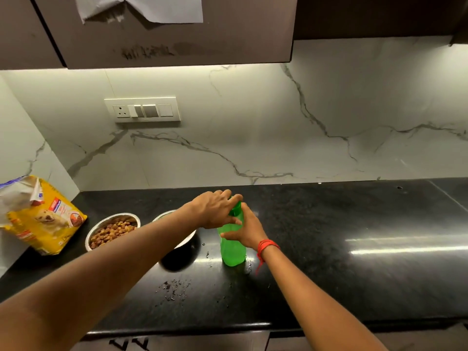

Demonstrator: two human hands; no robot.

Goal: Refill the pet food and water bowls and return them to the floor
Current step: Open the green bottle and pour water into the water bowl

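A green plastic water bottle (232, 252) stands upright on the black counter (329, 236). My right hand (247, 230) wraps around its upper body. My left hand (219, 207) is closed over the green cap at the top. To the left, a steel bowl (112, 230) holds brown kibble. A second steel bowl (184, 240) sits between that bowl and the bottle, mostly hidden under my left forearm, so its contents cannot be seen.
A yellow pet food bag (43, 216), torn open, leans at the counter's left end. Water drops (174, 288) lie on the counter in front of the bowls. A switch panel (143, 110) is on the marble wall; dark cabinets hang overhead.
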